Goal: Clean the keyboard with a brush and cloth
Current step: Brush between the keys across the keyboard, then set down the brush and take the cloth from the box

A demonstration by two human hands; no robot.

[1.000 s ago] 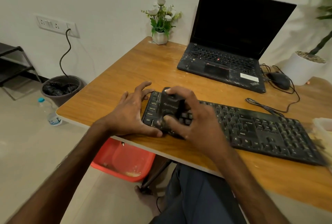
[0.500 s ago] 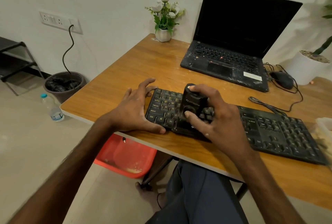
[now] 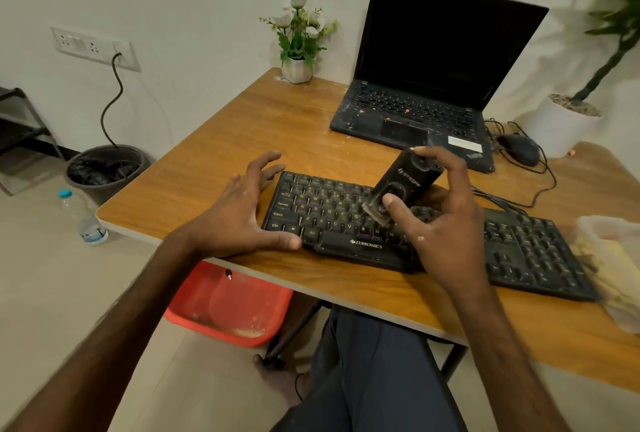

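A black keyboard [image 3: 519,244] lies along the front of the wooden table [image 3: 242,126]. My right hand [image 3: 446,223] grips a black brush [image 3: 401,189] tilted over the middle keys, its pale bristles at the lower end touching the keys. My left hand [image 3: 239,213] steadies the keyboard's left end, thumb at the front edge and fingers spread past the back corner. A yellowish cloth [image 3: 613,258] lies blurred at the table's right edge, beside the keyboard.
An open black laptop [image 3: 426,85] stands behind the keyboard, with a mouse [image 3: 519,149] and cables to its right. A small flower pot [image 3: 298,67] sits at the back. On the floor are a red basin [image 3: 235,310], a water bottle [image 3: 83,216] and a dark bin [image 3: 104,168].
My right hand has carried the brush rightward along the keys, from the left end to the middle, and tipped it more upright. My left hand stays at the left end.
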